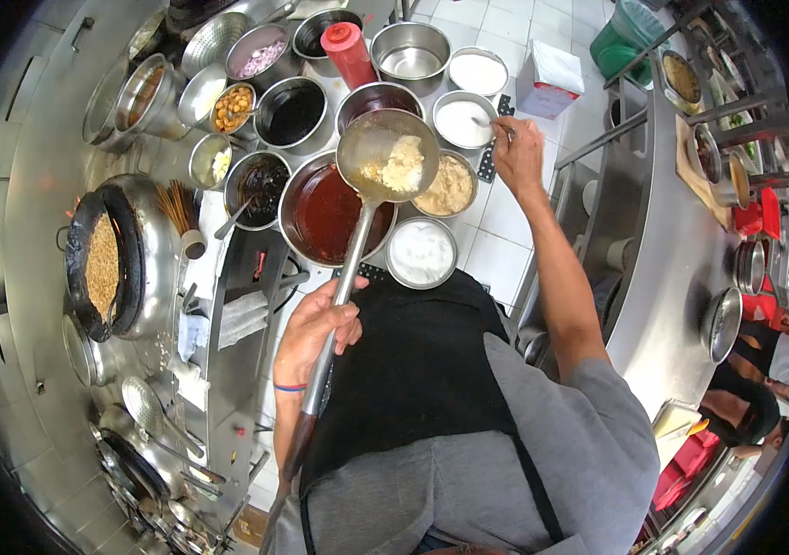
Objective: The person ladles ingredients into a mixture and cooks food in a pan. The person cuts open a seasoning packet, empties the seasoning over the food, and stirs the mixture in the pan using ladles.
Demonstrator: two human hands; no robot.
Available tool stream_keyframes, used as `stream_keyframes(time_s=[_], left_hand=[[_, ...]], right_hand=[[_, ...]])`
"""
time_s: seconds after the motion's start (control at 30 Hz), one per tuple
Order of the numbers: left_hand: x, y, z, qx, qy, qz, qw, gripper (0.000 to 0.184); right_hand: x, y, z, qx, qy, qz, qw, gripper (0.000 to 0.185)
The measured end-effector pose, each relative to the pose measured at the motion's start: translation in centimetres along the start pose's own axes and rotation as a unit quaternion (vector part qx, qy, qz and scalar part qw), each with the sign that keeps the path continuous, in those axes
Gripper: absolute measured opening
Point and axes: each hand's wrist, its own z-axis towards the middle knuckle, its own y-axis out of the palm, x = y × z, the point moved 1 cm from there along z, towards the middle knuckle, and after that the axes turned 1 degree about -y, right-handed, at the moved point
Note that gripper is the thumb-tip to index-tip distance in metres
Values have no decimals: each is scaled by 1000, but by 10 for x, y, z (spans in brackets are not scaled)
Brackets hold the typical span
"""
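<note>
My left hand (320, 319) is wrapped round the long handle of a metal ladle (359, 153). A pale, minced-looking clump (403, 165) lies in the ladle's bowl, which hangs over several metal pots. My right hand (518, 153) pinches a small spoon (481, 121), its tip in a bowl of white powder or grains (462, 123). Below the ladle is a pot of dark red sauce (316, 217). Partly behind it sits a bowl of pale paste (447, 188). Closer to my apron stands another bowl of white grains (420, 252).
A red squeeze bottle (348, 55) and a pot of chopped onion (260, 57) stand farther back. On the left, a wok (98, 259) holds brown food beside a bamboo brush (182, 217). A steel counter (663, 231) runs along the right, with people at the lower right.
</note>
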Motion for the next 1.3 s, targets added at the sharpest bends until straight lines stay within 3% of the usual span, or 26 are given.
stream_keyframes(time_s=[0.07,0.2,0.33,0.43,0.47,0.5,0.57,0.6,0.7,0.77,0.97,1.13,1.27,1.3], left_hand=[[8,3,10,-2,11,5,1000,44],[11,13,19,-6,28,18,999,44],[7,13,33,-11,8,21,1000,41],[8,17,43,-12,-9,20,1000,42],[11,18,47,-18,-14,22,999,41],[14,18,48,-19,-15,21,999,41],[17,19,50,-24,-15,15,999,41],[18,19,50,-25,-11,14,1000,41],[21,16,47,-15,9,7,1000,42],[25,17,43,-3,21,9,1000,43],[25,16,45,9,32,15,999,44],[22,13,47,-1,24,10,1000,41],[18,13,56,-17,8,2,1000,42],[18,13,58,-28,7,-3,1000,41]], right_hand=[[17,28,4,70,43,112,990,17],[26,7,5,88,227,262,934,18],[16,-36,6,83,246,414,872,18],[-20,-67,10,60,206,485,848,19],[-20,-61,11,52,93,367,924,19],[-23,-52,10,69,51,245,966,15],[-4,-30,6,41,-86,24,995,11],[-2,-25,-2,-5,-69,2,998,10],[-6,-16,-23,48,-7,72,996,10],[-4,-3,-29,63,99,179,977,15],[15,21,-22,89,281,382,876,18],[-10,-32,-9,101,262,446,850,19],[-48,-56,-3,50,142,418,896,22],[-44,-51,-2,66,97,335,935,18]])
